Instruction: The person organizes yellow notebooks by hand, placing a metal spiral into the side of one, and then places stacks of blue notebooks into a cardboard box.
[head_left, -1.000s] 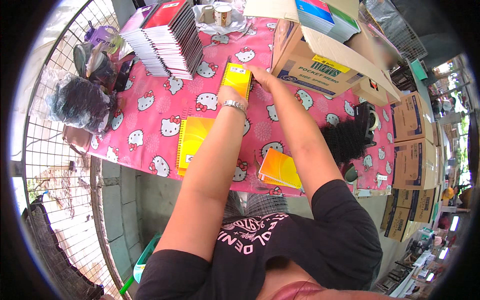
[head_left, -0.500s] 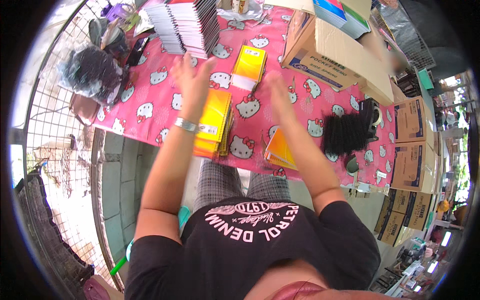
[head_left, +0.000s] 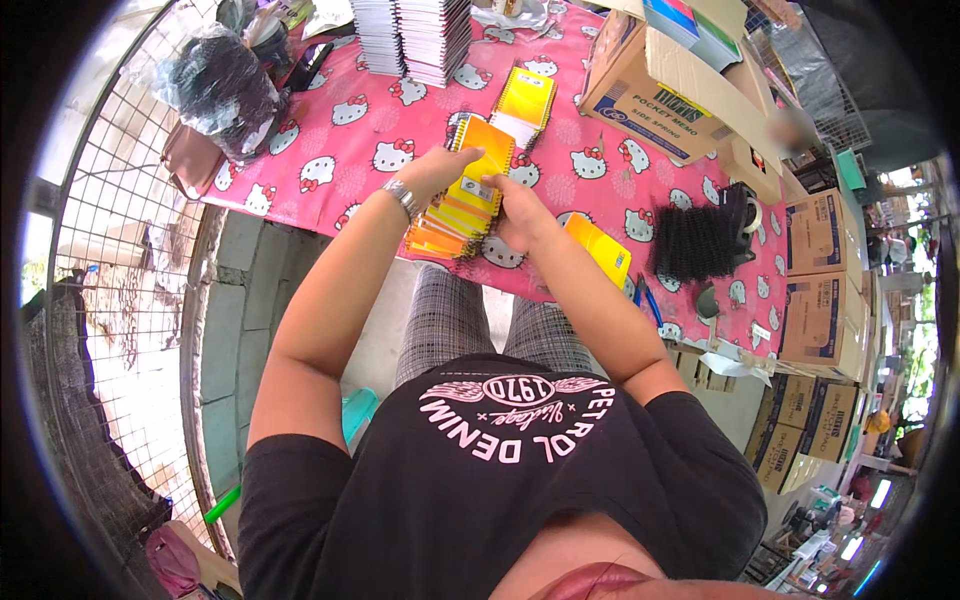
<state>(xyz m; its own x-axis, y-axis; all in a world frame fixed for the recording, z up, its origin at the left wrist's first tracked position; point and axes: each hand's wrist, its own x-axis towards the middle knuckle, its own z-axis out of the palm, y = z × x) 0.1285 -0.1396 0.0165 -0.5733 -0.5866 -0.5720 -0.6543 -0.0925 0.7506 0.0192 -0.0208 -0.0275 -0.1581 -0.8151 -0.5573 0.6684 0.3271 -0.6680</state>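
Observation:
Both hands are closed on the sides of a fanned stack of yellow-orange spiral memo pads (head_left: 470, 196) near the table's front edge. My left hand (head_left: 437, 176) grips it from the left, thumb across the top cover. At the stack's right side is my right hand (head_left: 517, 214), its thumb on the cover and its other fingers partly hidden. Just beyond lies another pile of yellow memo pads (head_left: 527, 97), white showing at its near end. To the right of my right forearm rests a third group, yellow-orange memo pads (head_left: 598, 248).
The table wears a pink patterned cloth (head_left: 330, 205). Tall stacks of spiral notebooks (head_left: 432, 40) stand at the back. An open carton (head_left: 655, 105) is at back right, near black spiral coils (head_left: 690, 243) and a blue-handled tool (head_left: 650, 300). A plastic-wrapped black bundle (head_left: 222, 95) sits at left.
My hands were apart above the table; now they have come together and closed on the near stack of memo pads. That stack is now fanned out in steps. The view has shifted somewhat.

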